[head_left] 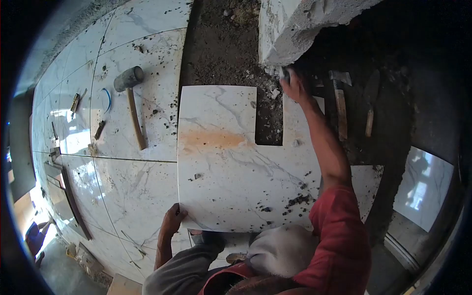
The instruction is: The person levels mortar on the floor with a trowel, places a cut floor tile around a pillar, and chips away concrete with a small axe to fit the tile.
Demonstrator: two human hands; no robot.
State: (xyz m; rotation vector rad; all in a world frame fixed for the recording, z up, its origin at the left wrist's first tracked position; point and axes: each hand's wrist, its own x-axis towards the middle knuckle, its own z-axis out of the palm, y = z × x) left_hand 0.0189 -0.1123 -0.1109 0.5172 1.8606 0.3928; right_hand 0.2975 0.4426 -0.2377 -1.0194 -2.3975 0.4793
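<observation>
A large white marbled tile (221, 182) with a rectangular notch cut in its far edge lies in front of me, with dark crumbs and an orange-brown smear on it. My left hand (175, 216) is closed on the tile's near left corner. At the foot of the rough white wall corner (282, 49), my right hand (293, 84) is closed, its fingertips around something small and greyish against the wall base. Bare soil and rubble (269, 110) show through the notch, just left of my right forearm.
A rubber mallet (132, 105) lies on the laid tiles at left. A hatchet-like hammer (340, 105) and a trowel (371, 103) lie on dark soil at right. Another tile (424, 189) is at far right. Part of another person (37, 238) shows at lower left.
</observation>
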